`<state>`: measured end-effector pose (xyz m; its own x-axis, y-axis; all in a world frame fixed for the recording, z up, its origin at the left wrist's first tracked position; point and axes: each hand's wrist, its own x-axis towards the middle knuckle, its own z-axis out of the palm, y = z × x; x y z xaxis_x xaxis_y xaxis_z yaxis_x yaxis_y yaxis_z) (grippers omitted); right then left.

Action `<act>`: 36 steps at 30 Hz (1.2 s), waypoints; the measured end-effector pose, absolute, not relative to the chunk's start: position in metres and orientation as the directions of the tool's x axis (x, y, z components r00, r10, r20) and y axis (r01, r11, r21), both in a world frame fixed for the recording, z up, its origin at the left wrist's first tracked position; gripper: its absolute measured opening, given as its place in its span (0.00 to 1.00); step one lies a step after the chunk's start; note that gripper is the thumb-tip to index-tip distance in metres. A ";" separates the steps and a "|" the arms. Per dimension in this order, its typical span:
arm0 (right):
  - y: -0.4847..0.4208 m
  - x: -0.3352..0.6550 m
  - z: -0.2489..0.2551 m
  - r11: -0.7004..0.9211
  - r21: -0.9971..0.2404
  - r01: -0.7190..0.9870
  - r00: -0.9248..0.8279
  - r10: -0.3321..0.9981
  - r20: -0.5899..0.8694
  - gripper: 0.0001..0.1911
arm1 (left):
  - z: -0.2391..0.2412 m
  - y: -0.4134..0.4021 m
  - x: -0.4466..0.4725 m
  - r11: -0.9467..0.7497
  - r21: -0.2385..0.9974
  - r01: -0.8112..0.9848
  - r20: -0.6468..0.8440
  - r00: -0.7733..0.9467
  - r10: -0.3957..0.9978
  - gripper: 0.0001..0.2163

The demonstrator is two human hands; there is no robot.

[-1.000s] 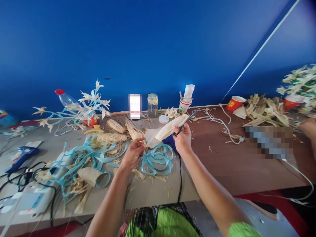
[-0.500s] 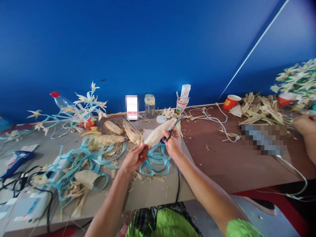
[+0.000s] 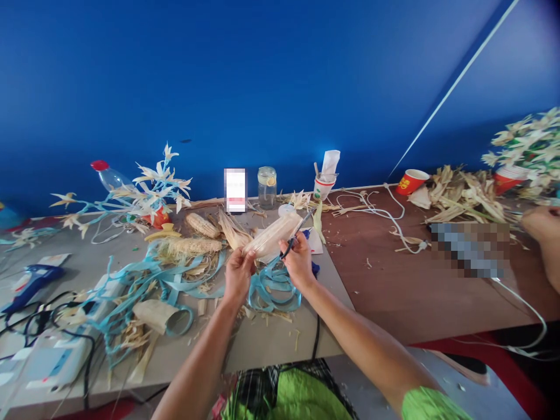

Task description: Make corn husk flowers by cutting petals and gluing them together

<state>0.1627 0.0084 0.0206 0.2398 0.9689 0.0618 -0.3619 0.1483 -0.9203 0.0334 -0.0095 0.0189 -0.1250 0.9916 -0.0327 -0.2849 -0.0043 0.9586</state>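
My left hand [image 3: 240,271] is closed on the near left end of a pale dried corn husk [image 3: 273,236], which stretches up and to the right. A pair of dark-handled scissors [image 3: 289,246] is in my right hand [image 3: 300,262], with the blades pointing up and right beside the husk. The right fingers also lie close to the husk; whether they pinch it I cannot tell. Below the hands lies a loose coil of light blue ribbon [image 3: 275,289]. Left of the husk are another dried husk [image 3: 234,232] and a bare corn cob [image 3: 202,225].
Husk flowers on blue stems [image 3: 160,178], a blue glue gun [image 3: 32,283] and a white power strip [image 3: 61,356] with cables lie left. A glass jar [image 3: 266,189] and paper cup [image 3: 324,188] stand behind. At right are a husk pile [image 3: 459,195] and another person's hand [image 3: 542,224].
The husk has turned its broad face more toward me. My left hand has shifted slightly right and up, and my right hand with the scissors a little left and down.
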 end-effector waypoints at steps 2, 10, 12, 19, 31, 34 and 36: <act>0.007 0.161 0.019 0.189 -0.932 -0.310 0.243 0.963 0.115 0.12 | 0.017 -0.009 0.032 -0.064 0.984 -0.169 0.031 -0.188 0.982 0.16; 0.004 0.159 0.015 0.268 -0.942 -0.202 0.231 0.948 0.220 0.11 | 0.018 -0.008 0.024 -0.127 0.991 -0.053 0.103 -0.327 0.939 0.16; 0.004 0.159 0.015 0.257 -0.943 -0.213 0.218 0.953 0.211 0.12 | 0.018 -0.007 0.022 -0.129 0.990 -0.049 0.105 -0.342 0.934 0.15; 0.002 0.158 0.013 0.230 -0.950 -0.213 0.176 0.965 0.195 0.13 | 0.017 -0.005 0.016 -0.180 0.981 0.070 0.192 -0.425 0.884 0.12; 0.006 0.161 0.012 0.172 -0.953 -0.249 0.171 0.976 0.131 0.14 | 0.010 0.002 0.014 -0.101 0.980 -0.174 0.052 -0.265 0.963 0.13; 0.006 0.161 0.013 0.157 -0.956 -0.248 0.173 0.978 0.116 0.13 | 0.012 0.003 0.015 -0.056 0.932 -0.358 -0.018 -0.202 0.979 0.15; 0.005 0.161 0.015 0.174 -0.954 -0.246 0.161 0.977 0.137 0.13 | 0.013 0.005 0.015 -0.034 0.899 -0.437 -0.058 -0.195 0.979 0.15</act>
<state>0.1607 0.0047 0.0151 0.1613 0.9773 0.1371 -0.2458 0.1743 -0.9535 0.0148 0.0048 0.0134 -0.1951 0.9791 -0.0577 -0.4368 -0.0341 0.8989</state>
